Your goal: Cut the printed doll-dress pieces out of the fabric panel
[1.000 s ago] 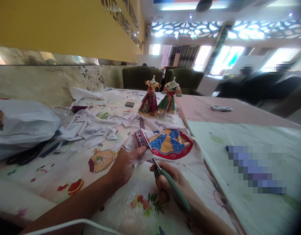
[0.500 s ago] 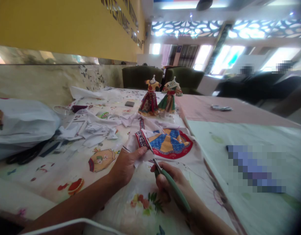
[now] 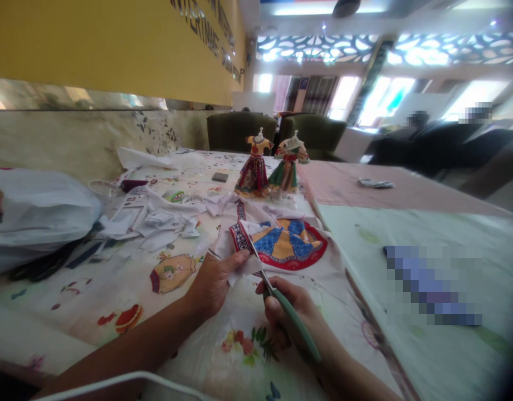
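My left hand (image 3: pixel 216 278) pinches the edge of a white printed fabric (image 3: pixel 318 273), thumb on top beside a red-and-black patterned band (image 3: pixel 240 238). A blue, yellow and red skirt shape (image 3: pixel 287 245) is printed on the same fabric, to the right of the band. Wrapped round green-handled scissors (image 3: pixel 296 323) is my right hand (image 3: pixel 287 306). The blades point away from me and lie at the fabric between the band and the skirt shape, close to my left thumb. A cut-out beige piece with a dark red edge (image 3: pixel 172 273) lies left of my left hand.
Two small dresses on stands, one dark red (image 3: pixel 253 170) and one green (image 3: pixel 286 172), stand at the back. White scraps (image 3: pixel 164 223) and a white plastic bag (image 3: pixel 39 206) lie on the left. A small grey block (image 3: pixel 220 177) sits further back. A white cable (image 3: pixel 126 379) crosses the front.
Almost nothing differs. The whole view has shifted very slightly; both hands, the scissors and the fabric keep the same places relative to each other.
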`<state>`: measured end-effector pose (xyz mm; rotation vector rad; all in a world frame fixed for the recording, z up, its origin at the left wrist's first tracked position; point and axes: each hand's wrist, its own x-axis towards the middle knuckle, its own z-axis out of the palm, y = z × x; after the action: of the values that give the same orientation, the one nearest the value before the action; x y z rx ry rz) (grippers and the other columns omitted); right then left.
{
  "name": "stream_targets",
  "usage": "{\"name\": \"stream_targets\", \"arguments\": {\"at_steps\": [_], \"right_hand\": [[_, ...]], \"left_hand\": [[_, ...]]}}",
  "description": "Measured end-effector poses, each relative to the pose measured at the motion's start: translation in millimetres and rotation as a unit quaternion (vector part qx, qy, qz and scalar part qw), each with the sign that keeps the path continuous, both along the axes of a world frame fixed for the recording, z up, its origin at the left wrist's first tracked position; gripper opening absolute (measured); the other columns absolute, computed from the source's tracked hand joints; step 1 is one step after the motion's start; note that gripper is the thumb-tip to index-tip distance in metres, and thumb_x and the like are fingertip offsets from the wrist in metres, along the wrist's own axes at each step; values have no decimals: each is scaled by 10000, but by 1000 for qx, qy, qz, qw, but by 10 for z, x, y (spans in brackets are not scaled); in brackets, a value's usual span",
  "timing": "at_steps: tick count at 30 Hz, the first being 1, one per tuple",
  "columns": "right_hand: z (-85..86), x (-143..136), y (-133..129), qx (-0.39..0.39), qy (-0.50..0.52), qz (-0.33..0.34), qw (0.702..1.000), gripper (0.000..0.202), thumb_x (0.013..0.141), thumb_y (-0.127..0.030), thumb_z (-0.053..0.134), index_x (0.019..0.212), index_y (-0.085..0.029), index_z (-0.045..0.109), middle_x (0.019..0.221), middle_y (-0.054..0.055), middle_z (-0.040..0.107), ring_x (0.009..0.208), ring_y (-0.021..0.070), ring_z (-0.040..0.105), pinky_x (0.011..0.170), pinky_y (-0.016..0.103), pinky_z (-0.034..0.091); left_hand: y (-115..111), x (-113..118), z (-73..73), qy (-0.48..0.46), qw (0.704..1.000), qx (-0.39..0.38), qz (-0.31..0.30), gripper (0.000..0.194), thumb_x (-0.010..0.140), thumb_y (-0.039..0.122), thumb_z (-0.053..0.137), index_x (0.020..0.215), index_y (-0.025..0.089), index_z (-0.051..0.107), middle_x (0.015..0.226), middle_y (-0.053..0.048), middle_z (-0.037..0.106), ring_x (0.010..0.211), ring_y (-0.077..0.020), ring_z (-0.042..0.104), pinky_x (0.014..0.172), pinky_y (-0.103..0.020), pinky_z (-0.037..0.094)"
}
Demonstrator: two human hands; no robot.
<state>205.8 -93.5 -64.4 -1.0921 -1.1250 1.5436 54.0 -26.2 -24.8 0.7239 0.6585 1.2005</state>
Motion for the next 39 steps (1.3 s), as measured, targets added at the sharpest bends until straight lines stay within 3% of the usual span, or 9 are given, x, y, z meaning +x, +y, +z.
{"name": "stream_targets", "arguments": {"at_steps": [5, 15, 25, 39], "right_hand": [[64, -7, -7, 5, -14, -2, 1000, 615, 734, -718, 785, 980, -184, 602, 495, -105, 463, 369, 62, 389, 349, 155, 322], [-60, 24, 36, 30, 19, 10, 999, 636, 720, -704, 802, 1030, -182, 613, 535, -101, 464, 373, 69, 398, 353, 178, 311], [56, 4, -19, 4, 16, 4, 1000, 585, 761, -689, 786, 1008, -191, 607, 554, -101, 472, 380, 59, 414, 381, 169, 355], [36, -22, -16, -5, 1, -6, 1000, 628, 734, -740, 765, 973, -183, 602, 479, -105, 475, 332, 63, 393, 347, 164, 321]], "left_hand": [[23, -7, 45, 7, 999, 4, 33, 570, 631, 192, 904, 1171, 179, 723, 851, -40, 801, 829, -247, 764, 789, -333, 604], [-9, 6, 16, -25, 999, 19, -4, 507, 691, 185, 875, 1176, 188, 726, 954, -65, 813, 915, -276, 768, 834, -371, 612], [-27, 17, 8, -18, 1000, 5, 0, 554, 670, 195, 894, 1196, 194, 721, 933, -71, 810, 907, -286, 769, 847, -387, 604], [-20, 14, -7, -7, 1000, 9, 3, 539, 662, 192, 893, 1174, 195, 723, 880, -53, 808, 857, -266, 771, 820, -362, 603]]}}
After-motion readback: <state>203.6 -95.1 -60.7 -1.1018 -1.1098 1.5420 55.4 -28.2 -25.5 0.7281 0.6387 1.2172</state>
